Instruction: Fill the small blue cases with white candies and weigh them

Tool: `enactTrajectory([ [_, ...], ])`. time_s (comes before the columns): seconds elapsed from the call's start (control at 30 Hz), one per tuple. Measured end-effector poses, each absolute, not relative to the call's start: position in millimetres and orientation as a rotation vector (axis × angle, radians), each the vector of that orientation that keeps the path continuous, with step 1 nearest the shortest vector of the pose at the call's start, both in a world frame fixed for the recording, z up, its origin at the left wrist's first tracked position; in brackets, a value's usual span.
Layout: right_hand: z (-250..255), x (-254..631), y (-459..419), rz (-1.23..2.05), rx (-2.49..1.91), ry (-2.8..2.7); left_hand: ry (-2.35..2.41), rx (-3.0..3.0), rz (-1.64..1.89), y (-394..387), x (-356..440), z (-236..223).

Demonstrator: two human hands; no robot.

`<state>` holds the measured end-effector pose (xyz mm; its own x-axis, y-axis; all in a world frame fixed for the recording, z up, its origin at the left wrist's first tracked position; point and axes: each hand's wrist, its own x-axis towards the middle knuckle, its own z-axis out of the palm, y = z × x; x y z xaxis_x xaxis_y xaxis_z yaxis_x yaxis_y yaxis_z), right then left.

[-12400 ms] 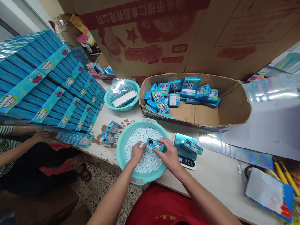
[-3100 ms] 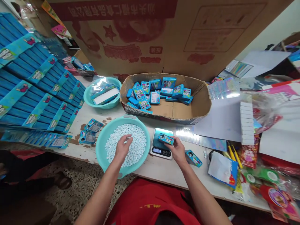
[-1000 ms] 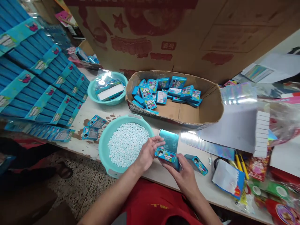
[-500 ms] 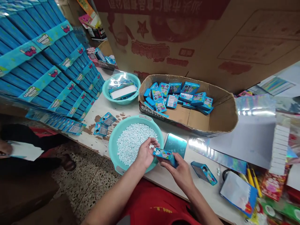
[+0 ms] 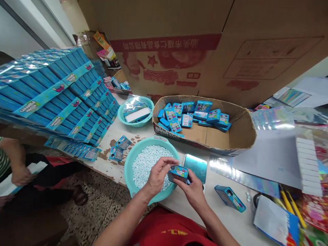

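Worktop: carton part-filled, 1 o'clock; candy box at 4 o'clock, hole uncovered. Right hand pinches second box; left hand grip unclear

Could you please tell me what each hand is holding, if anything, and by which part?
The right hand holds a blue pack by its right end. The left hand is at its left end; whether it holds anything cannot be told.

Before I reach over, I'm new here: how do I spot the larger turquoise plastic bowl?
On the worn white table, find the long, low brown cardboard tray. The larger bowl sits before its left end, beneath the person's left hand. Unlike the smaller turquoise bowl behind it, it holds small whitish pieces.
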<state>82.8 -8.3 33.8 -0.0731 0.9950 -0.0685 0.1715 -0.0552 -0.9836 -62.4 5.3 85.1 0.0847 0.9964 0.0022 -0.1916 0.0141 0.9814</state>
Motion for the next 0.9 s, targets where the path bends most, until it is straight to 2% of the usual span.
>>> enactTrajectory([
  [0.1,31,80,-8,1.347,-1.256,-1.278,1.042,0.967,1.386,11,-81,80],
  [0.17,27,80,-7,1.388,-1.205,-1.221,1.273,1.017,1.340,13,-99,70],
  [0.27,19,77,-3,1.356,-1.208,-1.201,1.652,1.359,0.940,8,-123,63],
  [0.33,17,69,-1,1.316,-1.202,-1.257,1.606,1.635,0.663,2,-127,70],
  [0.43,21,53,0,1.264,-1.101,-1.392,1.373,1.930,0.443,-4,-117,91],
  [0.53,28,55,-3,1.047,-1.097,-1.533,1.476,2.021,0.427,5,-114,105],
  [0.7,12,135,-18,0.519,-1.414,-1.526,2.220,1.842,0.769,60,-170,96],
  [0.8,-15,195,-35,0.318,-1.772,-1.337,2.546,1.758,0.499,100,-209,80],
  [0.9,-40,228,-55,0.197,-1.893,-1.363,2.518,1.743,0.243,127,-225,58],
])
